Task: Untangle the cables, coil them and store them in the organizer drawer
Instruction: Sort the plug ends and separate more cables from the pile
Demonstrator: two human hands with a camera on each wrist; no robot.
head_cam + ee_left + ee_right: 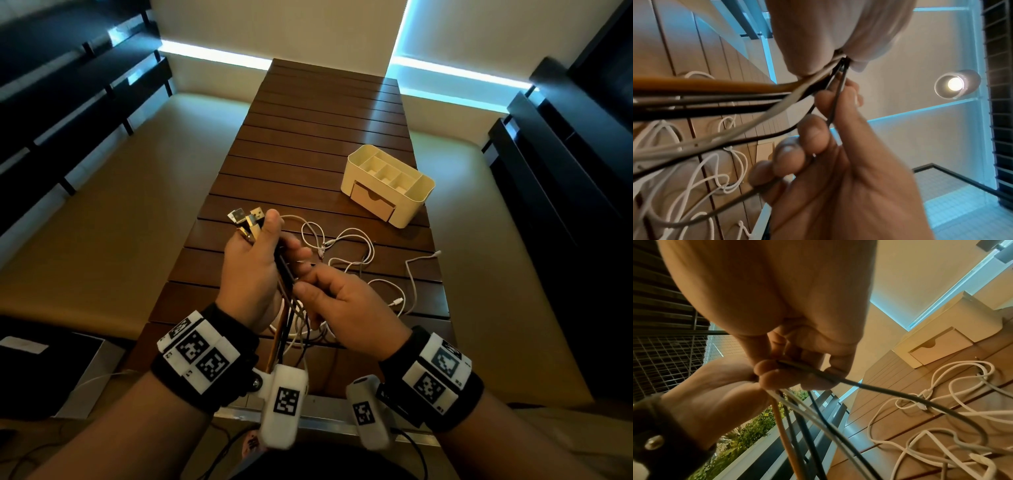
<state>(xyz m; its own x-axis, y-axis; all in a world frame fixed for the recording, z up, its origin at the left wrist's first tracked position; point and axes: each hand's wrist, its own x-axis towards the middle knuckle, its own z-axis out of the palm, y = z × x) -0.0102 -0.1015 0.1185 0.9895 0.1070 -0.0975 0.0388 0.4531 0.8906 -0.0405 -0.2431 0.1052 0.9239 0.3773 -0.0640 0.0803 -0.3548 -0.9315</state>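
The left hand [251, 270], raised above the tabletop [308, 144], clenches a cable bundle [291, 308], plugs up. The right hand [346, 301] pinches one black cable [890, 394] beside it.

Tangled cables [356, 260] near closed cream organizer drawer [371, 202].

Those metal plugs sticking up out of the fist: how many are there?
3 show in the head view: two side by side at the top, one lower against the left hand. The fist may hide more.
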